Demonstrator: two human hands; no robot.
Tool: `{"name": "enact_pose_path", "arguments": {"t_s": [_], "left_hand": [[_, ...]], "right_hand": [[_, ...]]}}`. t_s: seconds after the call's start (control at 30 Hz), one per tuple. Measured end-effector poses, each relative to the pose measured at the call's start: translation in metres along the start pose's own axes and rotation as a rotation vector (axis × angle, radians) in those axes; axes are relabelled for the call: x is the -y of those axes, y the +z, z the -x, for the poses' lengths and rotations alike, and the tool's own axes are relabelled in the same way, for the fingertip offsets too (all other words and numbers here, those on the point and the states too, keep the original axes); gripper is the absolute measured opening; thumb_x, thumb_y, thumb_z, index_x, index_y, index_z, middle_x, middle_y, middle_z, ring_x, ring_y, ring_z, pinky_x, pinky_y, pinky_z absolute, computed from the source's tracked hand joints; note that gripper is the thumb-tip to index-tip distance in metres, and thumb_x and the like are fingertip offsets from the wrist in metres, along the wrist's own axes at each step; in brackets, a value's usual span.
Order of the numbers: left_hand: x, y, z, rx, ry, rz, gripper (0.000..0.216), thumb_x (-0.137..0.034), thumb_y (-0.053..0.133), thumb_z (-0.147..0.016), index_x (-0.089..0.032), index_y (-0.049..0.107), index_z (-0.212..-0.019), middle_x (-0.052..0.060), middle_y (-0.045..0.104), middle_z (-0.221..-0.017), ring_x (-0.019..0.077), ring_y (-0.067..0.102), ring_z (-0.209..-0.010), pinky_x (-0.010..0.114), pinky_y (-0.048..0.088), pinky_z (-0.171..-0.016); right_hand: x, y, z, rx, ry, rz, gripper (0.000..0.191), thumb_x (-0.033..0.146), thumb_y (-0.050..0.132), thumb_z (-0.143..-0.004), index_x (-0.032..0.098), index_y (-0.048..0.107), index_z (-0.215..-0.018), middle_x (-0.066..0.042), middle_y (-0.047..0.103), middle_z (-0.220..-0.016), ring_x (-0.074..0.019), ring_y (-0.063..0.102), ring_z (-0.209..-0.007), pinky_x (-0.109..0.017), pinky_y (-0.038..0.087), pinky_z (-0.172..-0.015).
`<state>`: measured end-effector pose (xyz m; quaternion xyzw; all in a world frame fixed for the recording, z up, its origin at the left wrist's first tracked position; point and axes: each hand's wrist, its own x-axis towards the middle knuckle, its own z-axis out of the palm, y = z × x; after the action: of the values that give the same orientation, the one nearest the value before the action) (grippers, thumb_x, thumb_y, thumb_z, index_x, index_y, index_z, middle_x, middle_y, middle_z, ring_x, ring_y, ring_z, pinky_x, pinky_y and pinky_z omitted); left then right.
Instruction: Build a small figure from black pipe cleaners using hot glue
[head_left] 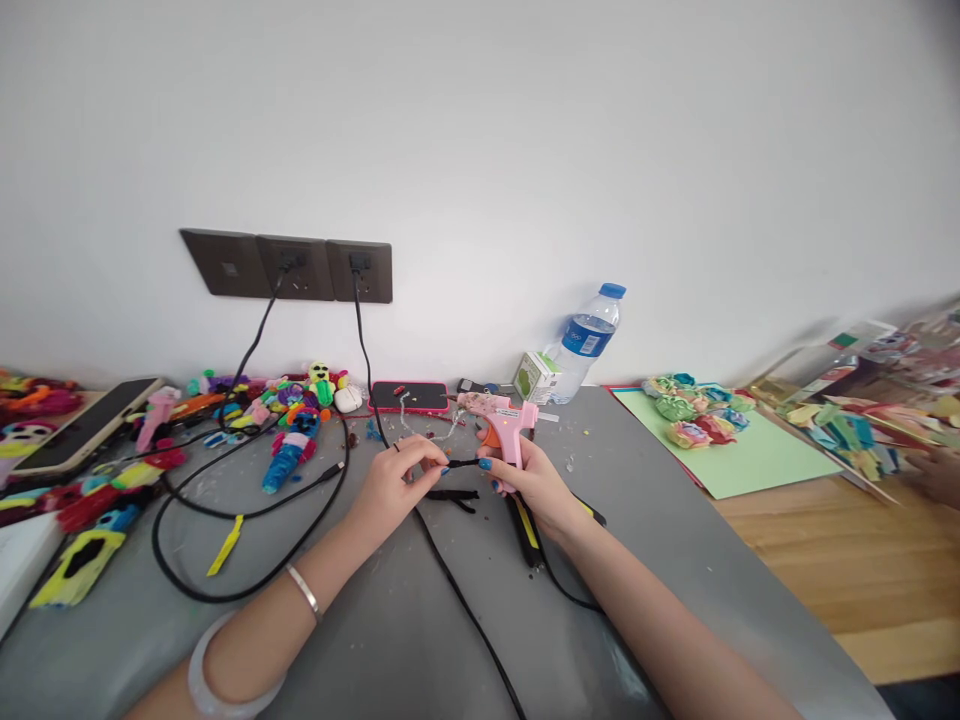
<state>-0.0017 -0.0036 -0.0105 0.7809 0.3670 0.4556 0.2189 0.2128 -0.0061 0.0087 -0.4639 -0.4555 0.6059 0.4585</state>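
Near the middle of the grey table, my left hand (396,492) pinches one end of a short black fuzzy strip (463,462), which looks like pipe cleaner. My right hand (541,492) is wrapped round a pink hot glue gun (511,428), its nozzle pointing left. The thumb and a finger of that hand also meet the strip's right end. Just below lie more black fuzzy pieces (454,496). Under my right wrist is a tool with black and yellow handles (527,538), partly hidden.
Colourful pipe-cleaner figures (289,455) and looped black cables (202,597) lie left, beside a phone (90,425). A red-edged phone (409,396), small box (535,378) and water bottle (587,340) stand behind. Crumpled paper flowers (697,410) rest on green paper (757,460). Another person's hand (937,475) shows far right.
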Motion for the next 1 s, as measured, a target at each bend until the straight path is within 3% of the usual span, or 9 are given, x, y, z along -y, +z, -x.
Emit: {"name": "enact_pose_path", "arguments": {"t_s": [1.0], "left_hand": [[-0.0024, -0.0007, -0.0003, -0.049, 0.008, -0.019, 0.015, -0.008, 0.060, -0.086, -0.019, 0.070, -0.085, 0.004, 0.075, -0.085, 0.0146, 0.070, -0.073, 0.019, 0.050, -0.055]], "right_hand": [[-0.0015, -0.0007, 0.0002, 0.001, 0.001, 0.011, 0.051, 0.035, 0.087, -0.061, 0.020, 0.066, -0.105, 0.000, 0.068, -0.088, -0.0081, 0.051, -0.054, -0.024, 0.040, -0.050]]}}
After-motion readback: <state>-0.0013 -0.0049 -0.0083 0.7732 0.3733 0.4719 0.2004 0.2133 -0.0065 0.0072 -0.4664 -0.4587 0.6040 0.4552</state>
